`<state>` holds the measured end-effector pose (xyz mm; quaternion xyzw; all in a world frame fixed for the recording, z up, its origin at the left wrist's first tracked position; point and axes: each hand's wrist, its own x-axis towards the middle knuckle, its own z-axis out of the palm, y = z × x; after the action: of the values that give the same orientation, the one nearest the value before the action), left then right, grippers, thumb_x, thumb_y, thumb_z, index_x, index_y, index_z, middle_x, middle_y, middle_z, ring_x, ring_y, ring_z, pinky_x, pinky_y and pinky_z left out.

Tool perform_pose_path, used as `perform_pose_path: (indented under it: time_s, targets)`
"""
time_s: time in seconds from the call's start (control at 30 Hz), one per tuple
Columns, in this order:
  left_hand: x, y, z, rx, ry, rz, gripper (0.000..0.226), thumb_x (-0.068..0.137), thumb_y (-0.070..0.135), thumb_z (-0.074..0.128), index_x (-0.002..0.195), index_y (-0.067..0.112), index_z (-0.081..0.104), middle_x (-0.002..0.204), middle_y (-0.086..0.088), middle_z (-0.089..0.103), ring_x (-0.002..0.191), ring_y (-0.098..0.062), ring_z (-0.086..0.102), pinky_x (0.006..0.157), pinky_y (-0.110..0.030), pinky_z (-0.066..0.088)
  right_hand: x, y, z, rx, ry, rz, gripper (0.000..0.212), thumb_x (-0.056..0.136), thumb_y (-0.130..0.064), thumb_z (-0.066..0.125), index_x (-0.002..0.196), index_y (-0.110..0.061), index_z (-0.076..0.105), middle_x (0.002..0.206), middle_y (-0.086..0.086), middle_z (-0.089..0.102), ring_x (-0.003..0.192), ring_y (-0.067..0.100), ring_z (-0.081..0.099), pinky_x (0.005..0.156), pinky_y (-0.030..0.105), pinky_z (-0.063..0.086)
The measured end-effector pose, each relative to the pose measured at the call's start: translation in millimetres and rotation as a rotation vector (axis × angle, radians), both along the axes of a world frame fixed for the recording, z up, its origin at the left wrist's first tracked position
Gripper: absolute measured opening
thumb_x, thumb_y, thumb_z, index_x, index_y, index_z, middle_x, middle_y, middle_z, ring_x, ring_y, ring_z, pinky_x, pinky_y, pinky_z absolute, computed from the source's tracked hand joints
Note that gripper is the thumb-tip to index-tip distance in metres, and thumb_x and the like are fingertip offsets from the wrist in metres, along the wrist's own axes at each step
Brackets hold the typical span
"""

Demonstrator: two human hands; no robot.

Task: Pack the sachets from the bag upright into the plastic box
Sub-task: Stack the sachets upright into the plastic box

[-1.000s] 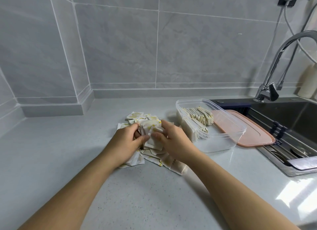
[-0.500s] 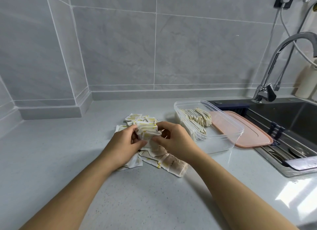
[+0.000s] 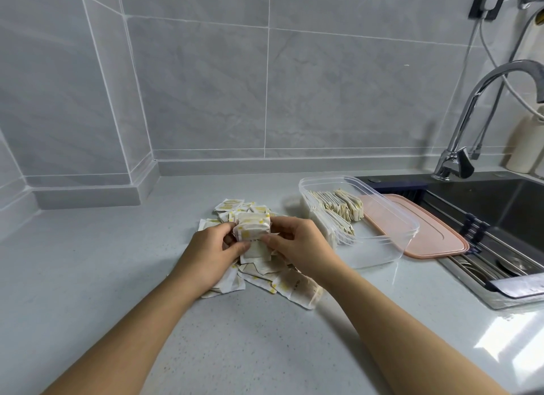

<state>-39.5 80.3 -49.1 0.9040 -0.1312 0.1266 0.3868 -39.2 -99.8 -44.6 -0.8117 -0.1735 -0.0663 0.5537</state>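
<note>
A heap of small white and yellow sachets (image 3: pixel 290 287) lies on the grey counter. Above it, my left hand (image 3: pixel 210 254) and my right hand (image 3: pixel 300 247) together hold a squared-up stack of sachets (image 3: pixel 253 228), one hand at each side. To the right stands the clear plastic box (image 3: pixel 391 241). Several sachets (image 3: pixel 335 207) stand upright in rows at its far left end, and the near right part of the box is bare. No bag is in view.
A pink lid (image 3: pixel 424 226) lies behind and right of the box, at the sink's edge. The dark sink (image 3: pixel 500 215) and a chrome tap (image 3: pixel 459 147) fill the right side. A tiled wall runs along the back, with a raised ledge (image 3: pixel 85 191) at the left corner.
Both hands have pressed the loose sachets between them into a tighter, squarer stack and lifted it slightly. The box and the heap have not moved.
</note>
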Motion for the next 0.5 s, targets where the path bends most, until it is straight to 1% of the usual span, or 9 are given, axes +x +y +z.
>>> perform_pose_path:
  time_s: [0.07, 0.1, 0.17, 0.2, 0.27, 0.33, 0.4, 0.47, 0.5]
  targets:
    - [-0.2, -0.7, -0.8, 0.043, 0.005, -0.002, 0.012, 0.088, 0.027, 0.065, 0.084, 0.035, 0.057, 0.065, 0.012, 0.055, 0.060, -0.001, 0.049, 0.052, -0.011, 0.034, 1.1, -0.4, -1.6, -0.092, -0.007, 0.005, 0.019, 0.092, -0.012, 0.061, 0.104, -0.020, 0.073, 0.058, -0.018, 0.059, 0.050, -0.003, 0.046, 0.053, 0.009, 0.036]
    - [0.1, -0.7, -1.6, 0.072, 0.006, -0.003, 0.010, 0.089, 0.027, 0.064, 0.084, 0.032, 0.056, 0.065, 0.012, 0.054, 0.062, -0.001, 0.049, 0.053, -0.014, 0.034, 1.4, -0.7, -2.4, -0.141, -0.015, 0.002, 0.017, 0.093, -0.012, 0.060, 0.103, -0.018, 0.072, 0.057, -0.017, 0.057, 0.049, -0.003, 0.045, 0.054, 0.010, 0.035]
    - [-0.8, -1.7, -0.5, 0.118, -0.018, -0.013, 0.005, 0.091, 0.028, 0.061, 0.088, 0.025, 0.058, 0.067, 0.011, 0.053, 0.066, -0.009, 0.051, 0.058, -0.023, 0.035, 1.5, -0.1, -3.3, -0.238, -0.064, -0.019, 0.016, 0.093, -0.012, 0.057, 0.100, -0.015, 0.071, 0.060, -0.014, 0.056, 0.049, -0.001, 0.044, 0.056, 0.013, 0.034]
    - [-1.2, -2.2, 0.2, 0.125, -0.036, -0.017, 0.005, 0.091, 0.027, 0.060, 0.089, 0.023, 0.058, 0.068, 0.011, 0.053, 0.069, -0.013, 0.052, 0.059, -0.026, 0.036, 1.5, 0.6, -3.7, -0.263, -0.093, -0.033, 0.015, 0.093, -0.012, 0.057, 0.100, -0.014, 0.070, 0.062, -0.012, 0.055, 0.051, 0.000, 0.044, 0.057, 0.014, 0.035]
    - [-2.2, -3.0, 2.4, 0.102, -0.067, -0.022, 0.006, 0.092, 0.026, 0.059, 0.088, 0.026, 0.055, 0.067, 0.012, 0.052, 0.068, -0.012, 0.052, 0.058, -0.024, 0.036, 0.8, 1.2, -2.5, -0.250, -0.126, -0.062, 0.015, 0.092, -0.011, 0.056, 0.099, -0.012, 0.069, 0.063, -0.008, 0.056, 0.052, 0.002, 0.045, 0.057, 0.015, 0.035]
    - [-2.9, -2.5, 3.7, 0.085, -0.081, -0.016, 0.003, 0.092, 0.027, 0.059, 0.092, 0.025, 0.056, 0.070, 0.011, 0.055, 0.069, -0.012, 0.054, 0.059, -0.025, 0.036, 0.2, 1.8, -1.6, -0.226, -0.139, -0.075, 0.015, 0.091, -0.012, 0.057, 0.101, -0.013, 0.069, 0.064, -0.006, 0.057, 0.052, 0.003, 0.046, 0.056, 0.014, 0.035]
    - [-2.5, -1.4, 3.1, 0.099, -0.065, -0.012, 0.016, 0.091, 0.031, 0.059, 0.102, 0.018, 0.060, 0.076, 0.005, 0.060, 0.076, -0.020, 0.057, 0.063, -0.030, 0.037, -0.3, 2.2, -2.2, -0.238, -0.140, -0.074, 0.014, 0.090, -0.014, 0.060, 0.100, -0.017, 0.070, 0.069, -0.008, 0.061, 0.055, 0.002, 0.048, 0.058, 0.013, 0.038]
    - [-1.8, -0.8, 1.2, 0.120, -0.044, -0.014, 0.020, 0.091, 0.033, 0.059, 0.102, 0.017, 0.060, 0.073, 0.009, 0.055, 0.075, -0.019, 0.054, 0.063, -0.030, 0.036, 0.9, 1.8, -4.5, -0.291, -0.123, -0.069, 0.011, 0.088, -0.017, 0.064, 0.097, -0.018, 0.069, 0.077, -0.009, 0.066, 0.058, 0.001, 0.049, 0.062, 0.016, 0.042]
    - [-1.9, -1.2, 0.9, 0.124, -0.037, -0.018, 0.019, 0.091, 0.034, 0.059, 0.101, 0.017, 0.059, 0.071, 0.011, 0.053, 0.074, -0.018, 0.053, 0.063, -0.030, 0.036, 1.9, 1.5, -5.4, -0.324, -0.111, -0.073, 0.010, 0.086, -0.019, 0.066, 0.095, -0.016, 0.068, 0.076, -0.009, 0.066, 0.060, 0.001, 0.049, 0.063, 0.018, 0.042]
